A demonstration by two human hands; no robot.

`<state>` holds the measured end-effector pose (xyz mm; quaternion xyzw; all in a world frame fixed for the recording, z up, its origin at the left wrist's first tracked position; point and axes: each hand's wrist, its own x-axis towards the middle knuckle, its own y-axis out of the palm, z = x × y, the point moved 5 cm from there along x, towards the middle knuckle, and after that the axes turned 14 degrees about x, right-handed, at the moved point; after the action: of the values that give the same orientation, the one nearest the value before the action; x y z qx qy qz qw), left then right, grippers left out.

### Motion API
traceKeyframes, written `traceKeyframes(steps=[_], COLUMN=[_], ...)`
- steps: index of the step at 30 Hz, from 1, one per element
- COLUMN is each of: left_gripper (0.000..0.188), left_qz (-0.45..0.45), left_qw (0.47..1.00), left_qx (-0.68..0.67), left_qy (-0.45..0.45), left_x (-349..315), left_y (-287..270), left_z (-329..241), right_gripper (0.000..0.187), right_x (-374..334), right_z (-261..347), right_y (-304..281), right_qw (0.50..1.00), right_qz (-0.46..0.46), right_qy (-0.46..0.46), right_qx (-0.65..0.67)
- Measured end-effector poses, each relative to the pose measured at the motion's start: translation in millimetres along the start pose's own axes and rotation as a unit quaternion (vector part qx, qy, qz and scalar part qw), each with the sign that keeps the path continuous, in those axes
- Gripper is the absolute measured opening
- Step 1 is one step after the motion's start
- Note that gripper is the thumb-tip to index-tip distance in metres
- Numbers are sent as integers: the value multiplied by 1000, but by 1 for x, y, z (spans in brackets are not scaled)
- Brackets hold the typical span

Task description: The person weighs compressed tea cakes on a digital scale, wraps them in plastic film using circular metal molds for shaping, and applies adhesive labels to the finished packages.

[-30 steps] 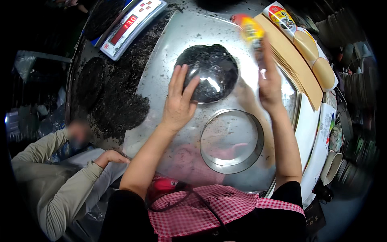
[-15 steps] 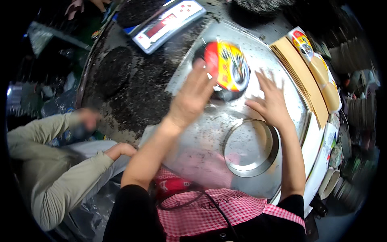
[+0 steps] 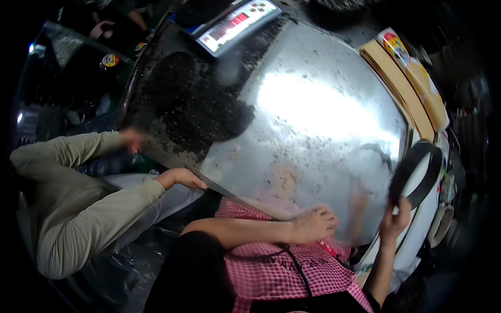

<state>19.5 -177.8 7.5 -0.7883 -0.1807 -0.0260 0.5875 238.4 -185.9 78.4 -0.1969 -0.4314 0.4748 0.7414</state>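
Observation:
A hoop-shaped metal ring (image 3: 434, 169), dark against the light, is raised at the right side of the table. My right hand (image 3: 395, 219) grips its lower rim with the fingers closed. My left hand (image 3: 314, 225) is over the near edge of the shiny metal sheet (image 3: 297, 151), in front of my checked apron. Its fingers are loosely bent and slightly blurred, and nothing shows in them. Dark crumbs are scattered across the sheet, which reflects a bright light and part of my apron.
A digital scale (image 3: 237, 26) stands at the back left. Dark loose leafy material (image 3: 203, 112) covers the table's left part. Brown cardboard (image 3: 399, 86) and a stack of printed labels (image 3: 417, 78) lie along the right edge. At the left, a co-worker's hand (image 3: 182, 178) is by the table edge.
The round disc with the red and yellow label has left the sheet and is out of sight. My right hand has lifted the ring rightward. My left hand has drawn back toward me.

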Motion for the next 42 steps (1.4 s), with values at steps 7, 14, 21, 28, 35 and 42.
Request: traceKeyframes(steps=[7, 14, 21, 28, 35, 42], left_gripper=[16, 15, 25, 36, 44, 72], left_qz=[126, 73, 7, 135, -156, -15], left_qw=[977, 775, 913, 952, 895, 707], left_qx=[-170, -359, -385, -212, 38, 398], left_qy=[-25, -515, -137, -173, -415, -584], left_x=[4, 13, 60, 3, -9, -73], left_y=[18, -21, -101, -60, -218, -257], left_z=[16, 133, 79, 80, 325, 459], right_gripper=[26, 25, 24, 32, 46, 49], right_x=[-10, -48, -25, -40, -43, -17], right_z=[36, 79, 65, 116, 106, 112], right_y=[-34, 47, 93, 76, 73, 33], right_qw=[987, 959, 965, 971, 941, 939], right_qz=[-31, 223, 193, 174, 330, 333], right_qy=[50, -176, -174, -146, 72, 85], right_qx=[146, -19, -32, 72, 8, 6])
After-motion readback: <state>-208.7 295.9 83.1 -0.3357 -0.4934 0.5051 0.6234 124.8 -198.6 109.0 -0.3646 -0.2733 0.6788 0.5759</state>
